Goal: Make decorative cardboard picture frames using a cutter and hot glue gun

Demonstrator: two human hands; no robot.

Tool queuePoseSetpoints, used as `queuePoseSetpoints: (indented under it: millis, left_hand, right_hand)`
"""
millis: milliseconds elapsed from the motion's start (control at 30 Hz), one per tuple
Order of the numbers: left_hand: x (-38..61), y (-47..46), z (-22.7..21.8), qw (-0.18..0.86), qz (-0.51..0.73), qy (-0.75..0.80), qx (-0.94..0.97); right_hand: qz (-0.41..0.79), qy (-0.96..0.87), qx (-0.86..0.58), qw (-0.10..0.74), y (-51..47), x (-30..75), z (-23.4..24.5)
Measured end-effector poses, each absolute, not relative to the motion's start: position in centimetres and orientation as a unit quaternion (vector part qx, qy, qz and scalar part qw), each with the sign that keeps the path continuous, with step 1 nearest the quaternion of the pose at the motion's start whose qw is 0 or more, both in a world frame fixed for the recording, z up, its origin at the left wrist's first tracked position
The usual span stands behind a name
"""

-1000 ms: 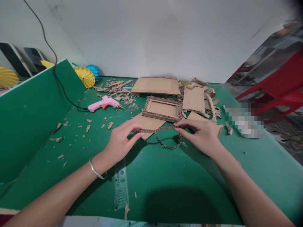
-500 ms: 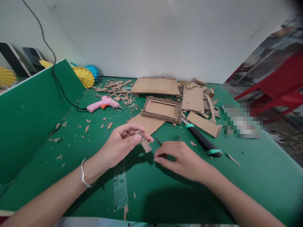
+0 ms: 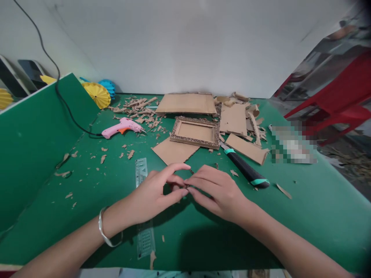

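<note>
Green counter (image 3: pixel 304 216) strewn with scraps (image 3: pixel 136 108): left hand (image 3: pixel 153 197) and right hand (image 3: pixel 218 191) meet fingertip to fingertip, pinching a mostly hidden strip (image 3: pixel 187 187). Seemingly coiling it; holding it tight calls for steady pressure.

The lone head-worn view looked forward and down across the green table (image 3: pixel 304 216), close above the left hand (image 3: pixel 153 197) and right hand (image 3: pixel 222 193) at its near edge, facing the far white wall (image 3: pixel 185 46); its right margin was blurred, perhaps by the lens
</note>
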State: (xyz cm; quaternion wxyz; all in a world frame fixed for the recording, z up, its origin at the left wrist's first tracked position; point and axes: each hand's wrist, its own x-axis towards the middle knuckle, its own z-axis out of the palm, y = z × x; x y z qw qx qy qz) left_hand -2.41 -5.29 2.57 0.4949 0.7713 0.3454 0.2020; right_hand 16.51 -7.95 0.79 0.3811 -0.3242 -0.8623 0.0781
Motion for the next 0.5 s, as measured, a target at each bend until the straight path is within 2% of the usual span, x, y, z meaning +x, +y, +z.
queuePoseSetpoints:
  millis: [333, 500]
  left_hand:
    - [-2.5, -5.1, 1.5, 0.206, 0.219, 0.315, 0.900]
    - [-2.5, -5.0, 1.2, 0.143, 0.227, 0.286, 0.920]
  right_hand:
    - [0.078, -0.856, -0.365, 0.359, -7.8, 16.2, 0.1]
    - [0.114, -0.856, -0.382, 0.330, -7.6, 16.3, 0.0]
